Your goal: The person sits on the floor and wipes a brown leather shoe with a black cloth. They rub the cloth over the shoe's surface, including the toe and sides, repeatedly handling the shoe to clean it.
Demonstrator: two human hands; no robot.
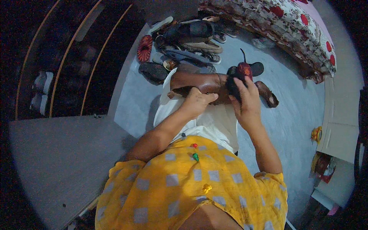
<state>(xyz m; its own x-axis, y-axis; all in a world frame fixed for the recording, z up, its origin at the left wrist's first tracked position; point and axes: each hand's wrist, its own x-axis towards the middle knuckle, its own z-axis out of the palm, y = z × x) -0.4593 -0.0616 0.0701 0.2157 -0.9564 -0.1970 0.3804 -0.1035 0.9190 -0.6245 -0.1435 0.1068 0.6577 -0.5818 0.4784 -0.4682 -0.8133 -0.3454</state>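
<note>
A brown leather boot (205, 82) lies sideways across my lap, over white trousers (210, 115). My left hand (198, 100) grips the boot's near edge, thumb pointing right. At the boot's right end, my right hand (245, 100) has its fingers bent around a black item (233, 86), perhaps a brush or cloth; its kind is unclear. Just beyond the right fingers are a dark red patterned thing (245, 70) and a black shoe or sole (256, 69). A brown leather shoe (267, 95) rests on the floor to the right of my right hand.
A pile of shoes and sandals (192, 43) covers the floor ahead, with a red patterned slipper (144, 49) at its left. An open dark cabinet (89, 74) holding white-soled shoes stands left. A bed with a floral cover (287, 26) is at upper right, pale drawers (339, 138) at right.
</note>
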